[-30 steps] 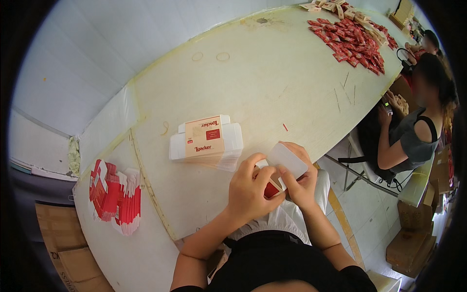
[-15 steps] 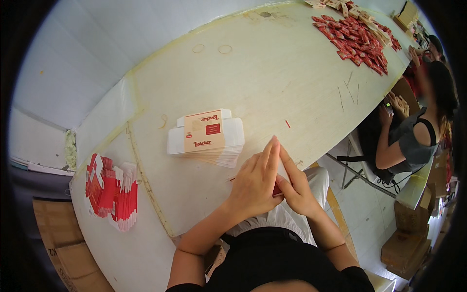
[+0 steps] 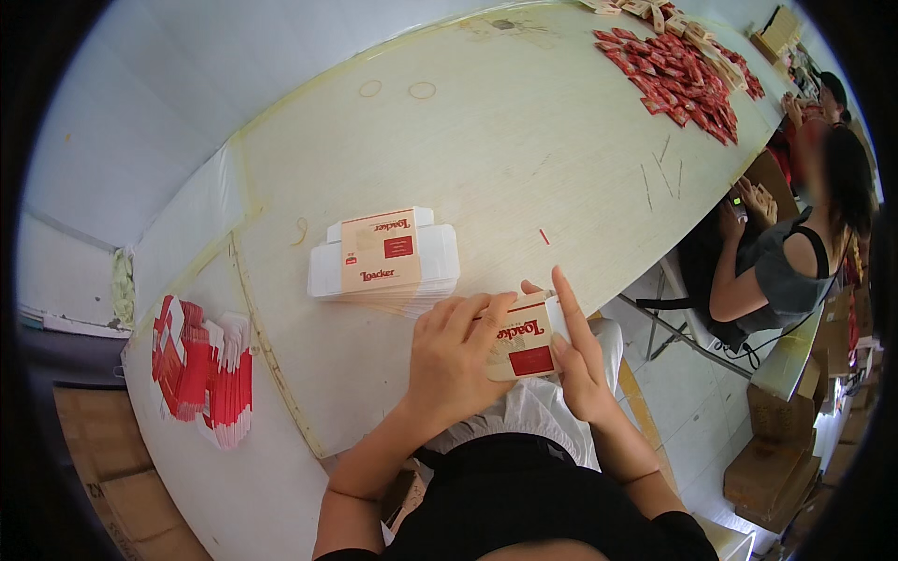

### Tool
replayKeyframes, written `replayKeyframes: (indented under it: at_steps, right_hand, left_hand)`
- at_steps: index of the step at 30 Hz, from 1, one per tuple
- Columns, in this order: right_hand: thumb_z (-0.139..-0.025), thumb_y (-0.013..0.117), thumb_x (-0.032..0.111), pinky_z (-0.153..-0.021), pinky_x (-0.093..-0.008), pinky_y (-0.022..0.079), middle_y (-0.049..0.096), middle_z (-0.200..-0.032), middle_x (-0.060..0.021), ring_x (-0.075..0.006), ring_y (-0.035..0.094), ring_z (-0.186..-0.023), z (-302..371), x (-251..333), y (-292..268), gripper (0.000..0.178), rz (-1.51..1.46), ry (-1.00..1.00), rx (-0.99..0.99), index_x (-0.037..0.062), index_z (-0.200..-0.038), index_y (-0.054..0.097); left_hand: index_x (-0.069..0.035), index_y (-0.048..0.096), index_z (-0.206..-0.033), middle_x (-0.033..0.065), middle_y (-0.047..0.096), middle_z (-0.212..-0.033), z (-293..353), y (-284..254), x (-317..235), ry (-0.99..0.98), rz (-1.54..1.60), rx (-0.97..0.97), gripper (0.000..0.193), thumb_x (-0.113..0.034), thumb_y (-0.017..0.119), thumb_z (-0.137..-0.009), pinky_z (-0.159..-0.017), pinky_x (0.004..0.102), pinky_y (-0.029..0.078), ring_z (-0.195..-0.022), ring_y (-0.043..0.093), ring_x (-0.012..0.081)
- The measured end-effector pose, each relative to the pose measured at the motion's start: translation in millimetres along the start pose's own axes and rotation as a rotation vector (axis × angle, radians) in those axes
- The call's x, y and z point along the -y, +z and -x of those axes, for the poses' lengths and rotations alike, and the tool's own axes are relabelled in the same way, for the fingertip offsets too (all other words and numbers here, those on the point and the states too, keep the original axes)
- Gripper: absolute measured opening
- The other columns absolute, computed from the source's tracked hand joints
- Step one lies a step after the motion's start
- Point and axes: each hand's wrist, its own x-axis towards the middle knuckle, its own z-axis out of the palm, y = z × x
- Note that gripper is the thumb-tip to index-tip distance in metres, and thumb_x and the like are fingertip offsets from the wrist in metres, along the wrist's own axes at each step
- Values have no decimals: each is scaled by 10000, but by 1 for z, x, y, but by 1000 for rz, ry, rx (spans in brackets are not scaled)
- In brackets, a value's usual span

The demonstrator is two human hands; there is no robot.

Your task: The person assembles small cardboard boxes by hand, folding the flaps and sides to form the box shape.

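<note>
A small cream carton (image 3: 520,342) with a red patch is held between my two hands, just over the table's near edge. My left hand (image 3: 458,353) wraps round its left side, fingers laid over the top. On the right side, my right hand (image 3: 582,360) presses with its thumb on the carton's end, its index finger stretched out along it. Left of my hands lies a fanned stack of flat cream-and-white carton blanks (image 3: 381,254). Whether anything is inside the held carton cannot be seen.
Red-and-white folded cartons (image 3: 201,369) stand in rows at the left of the table (image 3: 468,168). A heap of red sachets (image 3: 669,79) lies at the far right. Beyond the right edge sits a co-worker (image 3: 776,252), with brown boxes (image 3: 772,477) on the floor.
My hands were pressed together around the carton, mostly hiding it. Now they are apart and the carton's printed face shows between them. My view has shifted slightly.
</note>
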Motion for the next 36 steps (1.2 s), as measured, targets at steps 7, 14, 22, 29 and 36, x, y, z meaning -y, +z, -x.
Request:
replayKeyframes:
  at_steps: [7, 14, 22, 29, 36]
  right_hand:
    - [-912, 514, 328, -1073, -411, 329, 414, -1402, -256, -333, 427, -1291, 2, -18, 12, 746, 224, -85, -156, -46, -1467, 183]
    - [-966, 415, 305, -1020, -436, 407, 385, -1432, -208, -346, 451, -1259, 8, -25, 7, 591, 4, -239, -524, -22, -1444, 297]
    - [-983, 386, 312, -1002, -441, 423, 367, -1445, -212, -353, 462, -1245, 2, -32, 8, 579, 171, -345, -518, -29, -1442, 298]
    - [-974, 404, 346, -1032, -443, 381, 398, -1426, -231, -361, 455, -1261, 16, -26, 15, 603, 532, -318, -276, -49, -1422, 324]
    - [-802, 639, 160, -1052, -420, 347, 428, -1405, -256, -381, 468, -1259, -15, -2, 24, 684, 566, -410, 25, -59, -1392, 372]
  left_hand:
    - [-99, 593, -1184, 69, 589, -1086, 11, 8, -3, 36, -43, -130, 564, -208, 743, -652, -855, 449, 402, -1012, 542, 279]
    - [-107, 577, -1211, 56, 543, -972, 11, 33, -32, 16, -11, -470, 439, -208, 600, -785, -776, 415, 403, -905, 499, 251]
    - [-84, 577, -1213, 66, 548, -992, 26, 29, -29, -97, 7, -471, 482, -234, 656, -762, -751, 379, 376, -926, 487, 242]
    - [-82, 521, -1283, 99, 563, -1100, 39, 22, -18, -154, 167, -372, 652, -216, 717, -676, -842, 438, 433, -1032, 524, 298]
    - [-101, 500, -1341, 98, 550, -1174, 40, -8, -6, -177, -12, -302, 849, -228, 809, -560, -858, 441, 428, -1034, 540, 294]
